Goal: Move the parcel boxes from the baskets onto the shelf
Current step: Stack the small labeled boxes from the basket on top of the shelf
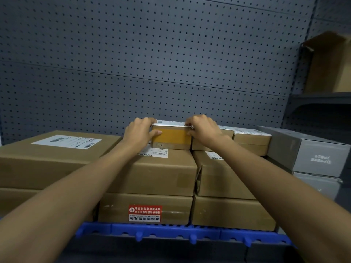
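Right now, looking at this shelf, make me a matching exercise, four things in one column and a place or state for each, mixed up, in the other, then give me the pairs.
Things:
1. small yellow-taped cardboard parcel
2. red and white warning sticker
3. grey printed carton
4. open brown cardboard box

Places or states:
A. far right of this shelf, on another grey carton
B. on the upper shelf at right
C. held at both ends by the left hand and right hand, atop the stack
D. on the front of the bottom middle box

Pairs: 1-C, 2-D, 3-A, 4-B
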